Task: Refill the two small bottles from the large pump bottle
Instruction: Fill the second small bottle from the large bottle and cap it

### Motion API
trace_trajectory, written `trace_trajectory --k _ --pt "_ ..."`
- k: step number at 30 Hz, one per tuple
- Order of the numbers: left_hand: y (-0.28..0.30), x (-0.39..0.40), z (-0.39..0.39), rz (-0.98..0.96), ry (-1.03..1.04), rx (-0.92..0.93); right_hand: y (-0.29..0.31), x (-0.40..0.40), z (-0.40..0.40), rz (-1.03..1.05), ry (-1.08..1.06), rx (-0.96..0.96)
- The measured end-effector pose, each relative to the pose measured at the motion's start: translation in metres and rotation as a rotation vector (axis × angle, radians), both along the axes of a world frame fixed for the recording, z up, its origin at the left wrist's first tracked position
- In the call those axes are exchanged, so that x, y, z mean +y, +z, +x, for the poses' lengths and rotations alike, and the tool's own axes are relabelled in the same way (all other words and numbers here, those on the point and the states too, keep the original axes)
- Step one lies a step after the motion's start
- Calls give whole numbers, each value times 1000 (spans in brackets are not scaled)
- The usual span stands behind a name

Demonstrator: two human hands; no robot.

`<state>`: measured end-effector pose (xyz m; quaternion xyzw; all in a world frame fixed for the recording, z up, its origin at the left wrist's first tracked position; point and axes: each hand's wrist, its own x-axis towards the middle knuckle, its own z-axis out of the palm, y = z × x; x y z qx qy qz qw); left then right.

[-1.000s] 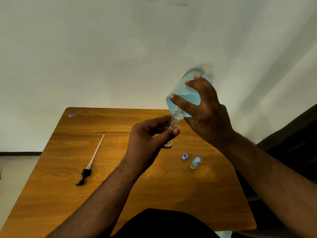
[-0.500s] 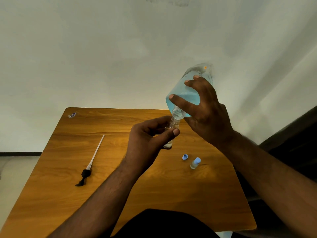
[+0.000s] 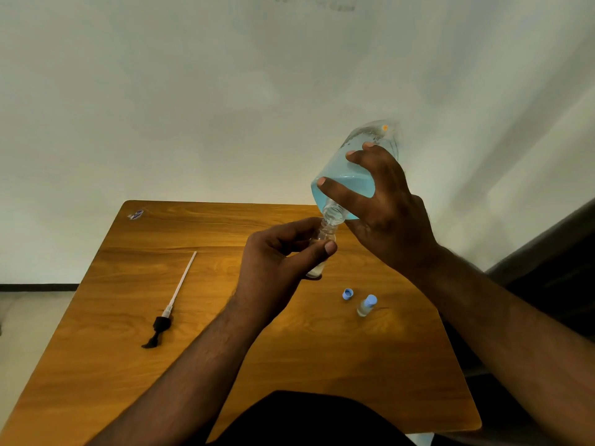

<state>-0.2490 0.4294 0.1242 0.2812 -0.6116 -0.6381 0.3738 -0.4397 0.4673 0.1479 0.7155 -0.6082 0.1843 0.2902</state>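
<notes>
Tipping the big bottle (image 3: pixel 346 191) in our right hand (image 3: pixel 386 217) neck-to-neck over the vial (image 3: pixel 325 239) pinched in our left hand (image 3: pixel 277 265), at the table's (image 3: pixel 289 365) two o'clock, we risk blue liquid overshooting that narrow mouth.

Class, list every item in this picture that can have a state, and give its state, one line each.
large bottle: uncapped, tipped neck-down, held by right hand
small bottle: open, held by left hand under the neck
second small bottle: capped, on table
loose blue cap: off, on table
pump: removed, lying flat
</notes>
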Motion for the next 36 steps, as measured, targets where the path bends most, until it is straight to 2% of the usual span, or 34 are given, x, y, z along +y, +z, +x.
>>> trace_trajectory --k 36 --pt "-1 -5 -1 3 10 -9 -1 -6 -2 17 -9 8"
